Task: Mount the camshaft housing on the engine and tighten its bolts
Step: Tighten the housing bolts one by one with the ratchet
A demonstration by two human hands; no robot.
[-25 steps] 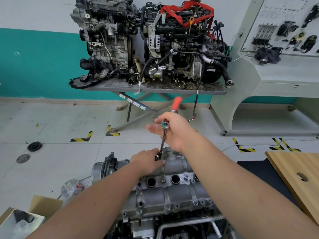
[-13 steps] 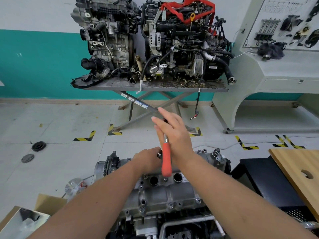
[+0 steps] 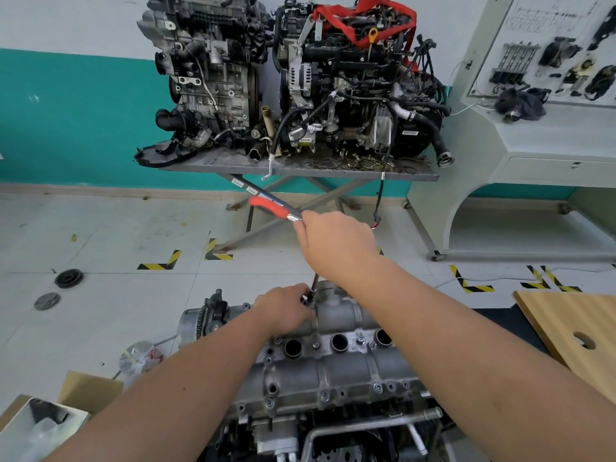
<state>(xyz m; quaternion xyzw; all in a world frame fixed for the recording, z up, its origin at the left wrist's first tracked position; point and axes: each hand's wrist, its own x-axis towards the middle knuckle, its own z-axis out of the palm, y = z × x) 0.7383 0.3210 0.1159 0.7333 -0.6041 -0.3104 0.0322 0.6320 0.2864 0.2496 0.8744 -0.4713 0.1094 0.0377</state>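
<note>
The right hand gripped the head end of a red-handled steel ratchet, its handle pointing up and left. A thin dark extension bar ran down to the grey cast-aluminium camshaft housing, where the left hand pinched the bar's lower end. Behind, 2 dirty engines sat on a grey metal table.

The ratchet wrench has turned again: half a second ago its red handle hung down toward the person, over the camshaft housing, and now it points up and to the left, away from the person. The right hand went round with the wrench head.
</note>
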